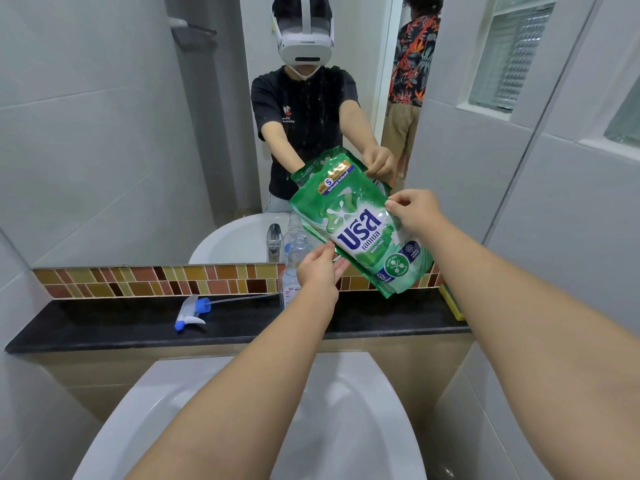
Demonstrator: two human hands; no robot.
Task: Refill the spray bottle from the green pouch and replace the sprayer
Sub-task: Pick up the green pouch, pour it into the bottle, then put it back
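Both grips pinched green pouch: left hand low edge, right hand upper corner. I judged spill risk: tilted pouch, narrow spray bottle mouth beneath.

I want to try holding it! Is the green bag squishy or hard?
Probably squishy: the green pouch is soft film that looks bulged, so it likely sags. Both the left hand and right hand pinch it, perhaps because it's floppy and glossy, maybe slippery.

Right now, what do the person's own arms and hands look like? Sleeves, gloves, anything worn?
Both arms are bare along all that shows, with no sleeves in the direct view. The left hand and right hand have no gloves, and no rings, watch or bands are visible. The mirror shows a short-sleeved black shirt.
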